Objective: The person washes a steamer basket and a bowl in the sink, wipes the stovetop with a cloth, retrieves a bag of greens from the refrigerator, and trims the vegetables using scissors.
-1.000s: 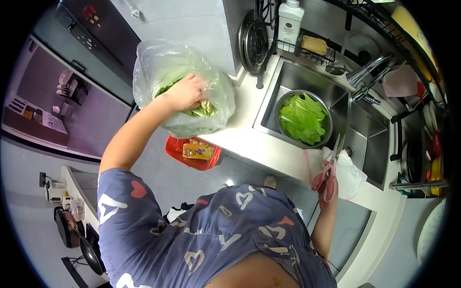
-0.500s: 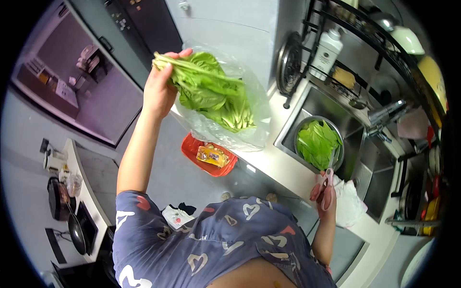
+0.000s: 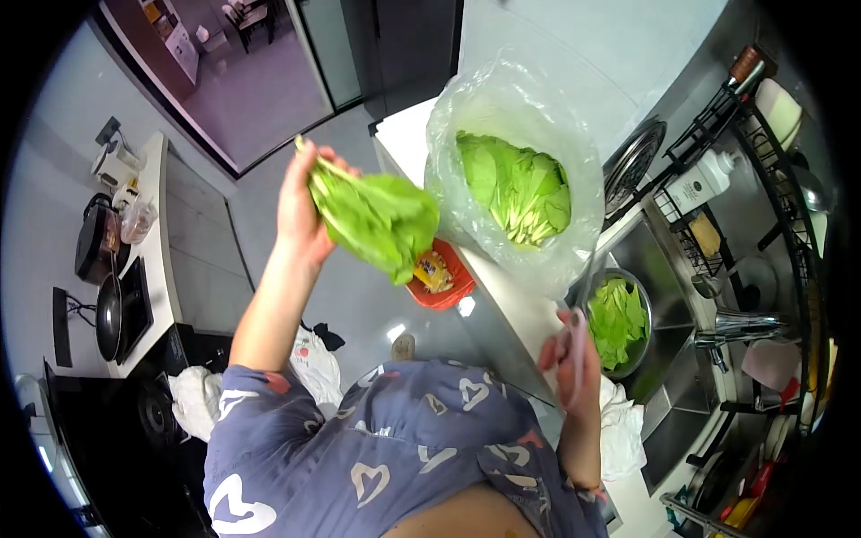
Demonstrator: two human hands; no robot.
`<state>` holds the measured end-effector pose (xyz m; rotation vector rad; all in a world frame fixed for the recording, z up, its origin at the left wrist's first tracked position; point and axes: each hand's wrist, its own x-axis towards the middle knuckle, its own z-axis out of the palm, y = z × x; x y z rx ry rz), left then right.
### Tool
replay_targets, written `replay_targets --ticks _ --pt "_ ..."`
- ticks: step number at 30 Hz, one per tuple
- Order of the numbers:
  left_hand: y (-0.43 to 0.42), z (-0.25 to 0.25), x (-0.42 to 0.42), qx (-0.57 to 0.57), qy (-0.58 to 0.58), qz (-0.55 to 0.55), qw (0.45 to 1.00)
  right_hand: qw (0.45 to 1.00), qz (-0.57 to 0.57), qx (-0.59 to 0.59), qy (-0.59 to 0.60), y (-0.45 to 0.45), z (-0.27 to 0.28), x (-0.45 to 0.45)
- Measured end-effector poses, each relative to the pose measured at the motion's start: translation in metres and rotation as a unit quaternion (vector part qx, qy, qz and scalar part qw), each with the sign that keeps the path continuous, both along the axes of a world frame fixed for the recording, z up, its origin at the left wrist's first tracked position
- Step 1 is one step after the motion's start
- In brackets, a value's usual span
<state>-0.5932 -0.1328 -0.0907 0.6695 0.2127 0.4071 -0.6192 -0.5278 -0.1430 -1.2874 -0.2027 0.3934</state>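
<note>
My left hand [image 3: 307,202] is closed around the stems of a bunch of leafy greens [image 3: 381,220], held up left of the counter with the leaves pointing right. In my right hand [image 3: 569,363] are pink-handled scissors [image 3: 578,336], blurred at the handles, their blades pointing up toward the sink. More greens [image 3: 525,188] lie inside a clear plastic bag [image 3: 448,108] that stands open on the counter between my hands. Cut-looking leaves [image 3: 617,323] fill a metal bowl [image 3: 643,359] in the sink, just beyond my right hand.
Below the held bunch, a red bin [image 3: 453,291] on the floor contains a yellow packet. A faucet [image 3: 744,327] reaches over the steel sink [image 3: 659,278]. Along the wall, a black dish rack [image 3: 749,134] stands near a white bottle [image 3: 695,184]. A white cloth [image 3: 621,435] lies on the counter edge.
The held greens have come away from the bag, leaving the rest inside it. My view has turned, and the scissors have swung upward near the bowl.
</note>
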Motion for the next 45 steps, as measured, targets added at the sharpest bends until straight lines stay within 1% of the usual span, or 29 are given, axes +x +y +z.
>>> replay_targets --ticks 1,3,4,5,7,8,10,11,12,14,16,18,21,22,23,25,26,28,29,30,32,34,36,38,40,41,42,44,45 --pt "-0.004 -0.021 -0.011 0.021 0.026 -0.013 0.999 0.995 0.036 -0.028 -0.085 0.018 0.005 0.004" --pt "-0.017 -0.058 -0.03 0.077 0.082 -0.048 0.993 0.984 0.061 -0.089 -0.143 0.062 0.01 0.012" --pt "-0.024 -0.074 -0.038 0.114 0.111 -0.069 0.985 0.971 0.061 -0.148 -0.178 0.087 0.015 0.014" --pt "-0.031 -0.09 -0.043 0.109 0.122 -0.081 0.983 0.964 0.089 -0.139 -0.208 0.112 0.022 0.017" --pt "-0.047 -0.094 -0.047 0.059 0.136 -0.064 0.987 0.951 0.132 -0.154 -0.233 0.152 -0.003 0.022" --pt "-0.051 -0.092 -0.048 0.041 0.143 -0.048 0.988 0.931 0.164 -0.215 -0.246 0.167 -0.013 0.024" --pt "-0.042 -0.104 -0.044 0.043 0.147 -0.049 0.987 0.959 0.168 -0.107 -0.202 0.195 -0.07 0.015" --pt "-0.038 -0.109 -0.043 0.047 0.151 -0.05 0.986 0.958 0.172 -0.11 -0.201 0.205 -0.08 0.012" --pt "-0.035 -0.11 -0.045 0.043 0.152 -0.047 0.986 0.973 0.151 -0.072 -0.157 0.214 -0.085 0.009" --pt "-0.026 -0.109 -0.049 -0.021 0.088 -0.078 0.993 0.991 0.121 0.006 -0.058 0.221 -0.09 0.012" --pt "-0.022 -0.113 -0.059 -0.019 0.06 -0.107 0.992 0.993 0.113 -0.004 -0.028 0.222 -0.073 0.016" --pt "-0.029 -0.128 -0.069 0.02 0.068 -0.161 0.985 0.994 0.104 0.017 -0.013 0.225 -0.081 0.018" --pt "-0.049 -0.141 -0.062 0.026 0.116 -0.104 0.988 0.983 0.143 -0.065 -0.095 0.224 -0.096 0.016" --pt "-0.05 -0.147 -0.056 0.036 0.134 -0.086 0.987 0.984 0.139 -0.066 -0.094 0.222 -0.098 0.016" --pt "-0.048 -0.15 -0.051 0.036 0.132 -0.09 0.986 0.978 0.143 -0.074 -0.129 0.22 -0.099 0.018" --pt "-0.041 -0.156 -0.047 0.044 0.14 -0.072 0.987 0.961 0.168 -0.112 -0.189 0.209 -0.088 0.021" --pt "-0.034 -0.16 -0.045 0.047 0.133 -0.062 0.988 0.961 0.167 -0.113 -0.188 0.202 -0.082 0.023" --pt "-0.022 -0.152 -0.042 0.064 0.13 -0.038 0.989 0.972 0.189 -0.134 -0.045 0.188 -0.076 0.026" --pt "-0.008 -0.17 -0.042 0.123 0.136 -0.046 0.982 0.961 0.168 -0.196 -0.097 0.178 -0.101 0.029" --pt "-0.001 -0.169 -0.045 0.123 0.138 -0.051 0.981 0.962 0.164 -0.196 -0.094 0.172 -0.103 0.033" --pt "0.003 -0.167 -0.048 0.19 0.177 -0.141 0.955 0.935 0.29 -0.206 -0.012 0.162 -0.105 0.041" --pt "0.0 -0.169 -0.047 0.208 0.185 -0.17 0.945 0.939 0.288 -0.185 -0.018 0.16 -0.107 0.039" --pt "0.0 -0.179 -0.047 0.285 0.214 -0.17 0.919 0.934 0.304 -0.186 -0.021 0.163 -0.109 0.04" --pt "-0.004 -0.184 -0.044 0.292 0.219 -0.171 0.915 0.947 0.271 -0.162 -0.05 0.166 -0.119 0.039" --pt "-0.007 -0.191 -0.041 0.383 0.242 -0.135 0.881 0.951 0.283 -0.095 0.082 0.166 -0.121 0.04" --pt "-0.011 -0.194 -0.039 0.46 0.226 -0.076 0.855 0.952 0.28 -0.093 0.084 0.166 -0.12 0.039" --pt "-0.011 -0.2 -0.038 0.461 0.226 -0.08 0.855 0.951 0.271 -0.117 0.094 0.166 -0.117 0.039" --pt "-0.01 -0.215 -0.036 0.517 0.2 -0.033 0.832 0.95 0.259 -0.139 0.105 0.166 -0.11 0.039" --pt "-0.011 -0.214 -0.035 0.518 0.199 -0.036 0.831 0.944 0.254 -0.154 0.141 0.166 -0.107 0.039"
